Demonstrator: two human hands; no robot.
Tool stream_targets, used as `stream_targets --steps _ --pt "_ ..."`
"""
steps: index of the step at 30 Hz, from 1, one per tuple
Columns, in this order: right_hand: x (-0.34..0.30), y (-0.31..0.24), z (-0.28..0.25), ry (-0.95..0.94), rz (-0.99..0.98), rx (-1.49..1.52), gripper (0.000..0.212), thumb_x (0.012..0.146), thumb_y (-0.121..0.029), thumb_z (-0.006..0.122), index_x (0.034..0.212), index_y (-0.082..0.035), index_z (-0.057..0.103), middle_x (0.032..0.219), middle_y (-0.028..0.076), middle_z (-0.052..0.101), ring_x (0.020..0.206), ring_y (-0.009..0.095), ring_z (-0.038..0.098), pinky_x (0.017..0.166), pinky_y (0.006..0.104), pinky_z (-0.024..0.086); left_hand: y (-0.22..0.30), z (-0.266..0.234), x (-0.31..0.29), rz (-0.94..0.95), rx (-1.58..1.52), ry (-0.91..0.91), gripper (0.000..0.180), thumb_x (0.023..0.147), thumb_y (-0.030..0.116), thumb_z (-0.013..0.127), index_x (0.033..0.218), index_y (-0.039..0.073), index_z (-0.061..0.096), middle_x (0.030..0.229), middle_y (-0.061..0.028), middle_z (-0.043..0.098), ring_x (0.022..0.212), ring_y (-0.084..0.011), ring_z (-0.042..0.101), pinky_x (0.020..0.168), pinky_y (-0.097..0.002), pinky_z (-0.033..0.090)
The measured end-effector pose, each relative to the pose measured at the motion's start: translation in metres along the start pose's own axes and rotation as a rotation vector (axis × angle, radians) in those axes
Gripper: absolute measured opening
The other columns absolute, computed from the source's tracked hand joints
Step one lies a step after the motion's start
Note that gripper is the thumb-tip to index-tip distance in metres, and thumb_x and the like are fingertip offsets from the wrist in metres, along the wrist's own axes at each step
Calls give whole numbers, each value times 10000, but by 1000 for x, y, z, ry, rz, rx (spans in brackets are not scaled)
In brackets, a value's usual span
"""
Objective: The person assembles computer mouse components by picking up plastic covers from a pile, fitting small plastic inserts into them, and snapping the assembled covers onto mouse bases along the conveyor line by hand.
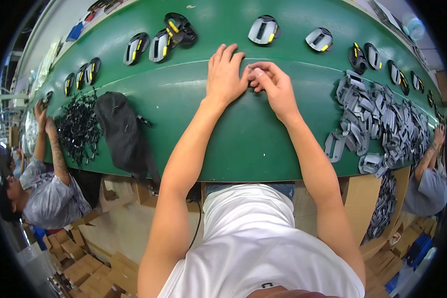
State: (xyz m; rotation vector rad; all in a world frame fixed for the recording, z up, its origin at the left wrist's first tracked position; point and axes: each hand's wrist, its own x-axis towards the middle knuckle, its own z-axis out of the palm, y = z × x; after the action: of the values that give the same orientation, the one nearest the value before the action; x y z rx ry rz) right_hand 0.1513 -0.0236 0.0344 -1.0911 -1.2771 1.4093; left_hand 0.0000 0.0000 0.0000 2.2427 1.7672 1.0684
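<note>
My left hand (225, 74) lies on the green work surface (243, 144), palm down with its fingers stretched out. Beside its thumb, my right hand (278, 92) is closed, thumb and fingers curled together. Whatever it may pinch is too small or hidden to make out. Beyond my hands rests a grey-and-black oval plastic part (263, 30) with a yellow tab. A similar part (319, 39) lies to its right. Left of my hands, another such part (160, 45) touches a black part with yellow pieces (181, 30).
A large heap of grey plastic pieces (377, 114) covers the right side. At left lie a pile of small black pieces (79, 126) and a black mesh bundle (119, 129). More oval parts line the far side. People work at both ends; cardboard boxes (84, 268) stand below.
</note>
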Motion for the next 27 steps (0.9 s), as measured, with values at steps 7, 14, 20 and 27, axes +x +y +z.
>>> stream_targets --steps 7,14,20,27 --pt "9 6 18 -139 -29 -90 225 906 -147 554 1067 10 570 900 43 629 798 86 567 717 236 463 -27 -11 10 151 -55 38 266 781 168 624 1003 22 615 1173 -164 564 1168 -356 478 972 -437 377" --pt "-11 -47 -39 52 -542 -1051 132 771 -121 638 856 -21 635 833 116 651 769 262 640 679 330 504 -28 -18 11 145 -61 44 238 773 147 612 979 26 613 1138 -153 557 1116 -342 487 943 -431 391" --pt "-22 -76 -173 189 -140 -1618 330 734 -142 633 1057 -86 589 980 96 607 985 304 570 824 399 477 -26 -17 10 91 -81 24 231 791 158 607 984 31 610 1165 -148 526 1142 -334 464 942 -428 389" --pt "-12 -70 -199 105 -50 -1540 241 717 -99 611 957 -89 632 874 67 656 878 286 616 764 394 492 -22 -13 8 83 -78 24 232 795 154 604 993 32 605 1175 -156 511 1142 -339 458 942 -430 388"
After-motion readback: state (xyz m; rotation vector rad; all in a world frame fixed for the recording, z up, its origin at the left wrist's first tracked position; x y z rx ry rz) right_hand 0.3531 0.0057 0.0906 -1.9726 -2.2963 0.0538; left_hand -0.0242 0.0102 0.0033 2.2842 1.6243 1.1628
